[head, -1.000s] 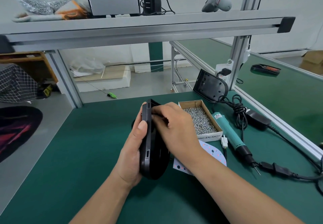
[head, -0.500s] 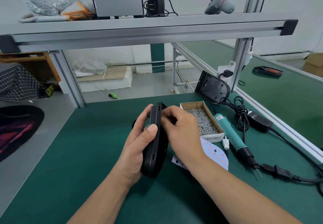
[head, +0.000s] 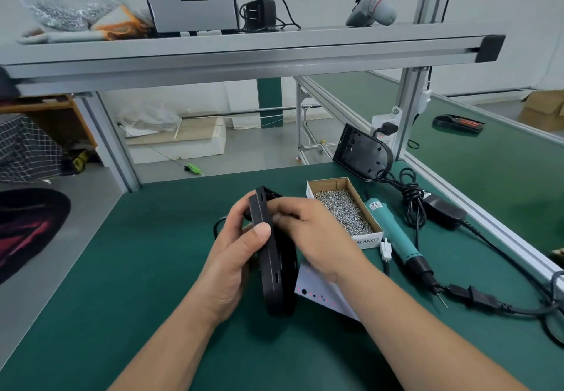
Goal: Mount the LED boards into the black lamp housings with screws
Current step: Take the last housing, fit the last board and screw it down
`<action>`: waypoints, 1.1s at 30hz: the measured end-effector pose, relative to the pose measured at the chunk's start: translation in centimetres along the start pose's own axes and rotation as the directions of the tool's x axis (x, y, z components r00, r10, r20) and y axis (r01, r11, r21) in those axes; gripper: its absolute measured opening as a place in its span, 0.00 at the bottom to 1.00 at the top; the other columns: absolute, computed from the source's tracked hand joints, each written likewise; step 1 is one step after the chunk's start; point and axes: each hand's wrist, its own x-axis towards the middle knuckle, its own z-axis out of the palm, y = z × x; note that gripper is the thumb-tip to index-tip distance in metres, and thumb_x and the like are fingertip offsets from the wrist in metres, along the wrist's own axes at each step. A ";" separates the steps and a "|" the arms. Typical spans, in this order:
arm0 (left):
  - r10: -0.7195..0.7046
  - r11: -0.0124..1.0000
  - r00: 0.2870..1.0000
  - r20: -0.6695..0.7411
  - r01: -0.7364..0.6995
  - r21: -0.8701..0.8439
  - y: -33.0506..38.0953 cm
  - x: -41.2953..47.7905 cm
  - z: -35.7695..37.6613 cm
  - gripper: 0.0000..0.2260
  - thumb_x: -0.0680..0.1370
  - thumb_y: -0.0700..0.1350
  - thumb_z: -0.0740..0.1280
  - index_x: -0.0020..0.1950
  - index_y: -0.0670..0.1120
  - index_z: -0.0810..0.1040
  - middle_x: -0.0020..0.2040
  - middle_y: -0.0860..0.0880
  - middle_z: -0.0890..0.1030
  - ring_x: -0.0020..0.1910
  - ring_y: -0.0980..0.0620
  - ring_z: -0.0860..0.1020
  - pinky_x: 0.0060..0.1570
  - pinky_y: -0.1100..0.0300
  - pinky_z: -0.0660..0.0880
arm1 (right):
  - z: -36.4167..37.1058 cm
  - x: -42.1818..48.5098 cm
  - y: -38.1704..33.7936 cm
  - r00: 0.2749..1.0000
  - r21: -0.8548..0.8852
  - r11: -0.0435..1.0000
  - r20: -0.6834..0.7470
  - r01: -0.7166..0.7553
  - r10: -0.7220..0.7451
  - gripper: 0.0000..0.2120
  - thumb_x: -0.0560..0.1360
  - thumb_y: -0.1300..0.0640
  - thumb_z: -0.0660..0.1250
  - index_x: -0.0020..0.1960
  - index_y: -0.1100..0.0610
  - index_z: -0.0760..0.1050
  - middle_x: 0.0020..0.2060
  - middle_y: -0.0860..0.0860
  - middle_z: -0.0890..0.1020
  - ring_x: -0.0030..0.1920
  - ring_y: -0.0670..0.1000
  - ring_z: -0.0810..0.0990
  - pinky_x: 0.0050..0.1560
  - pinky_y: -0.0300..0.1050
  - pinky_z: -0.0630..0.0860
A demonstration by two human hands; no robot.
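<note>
Our left hand [head: 235, 256] grip wraps the black lamp housing [head: 274, 271], held on edge over the green surface [head: 137, 268], thumb on its rim. Our right hand [head: 314, 238] curls its fingers at the housing's top; we can't tell what that grip holds. The LED board [head: 317, 294] lies flat, half hidden under the right wrist. The screw box [head: 345, 210] and electric screwdriver [head: 396, 238] sit just right of it. A second housing [head: 363, 154] sits tilted behind the box.

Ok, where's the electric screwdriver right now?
Head view, right side: the screwdriver lies on the green mat, just right of the screw box.
</note>
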 end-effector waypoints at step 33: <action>-0.152 0.986 0.944 -0.293 0.123 -0.113 1.0 -0.1 -1.6 0.16 0.69 0.42 0.63 0.53 0.51 0.82 0.50 0.44 0.86 0.45 0.44 0.82 0.47 0.50 0.78 | -5.2 -0.1 3.5 0.997 -0.392 0.917 -0.001 -0.071 0.077 0.09 0.84 0.48 0.68 0.60 0.50 0.83 0.49 0.44 0.87 0.48 0.42 0.84 0.52 0.47 0.79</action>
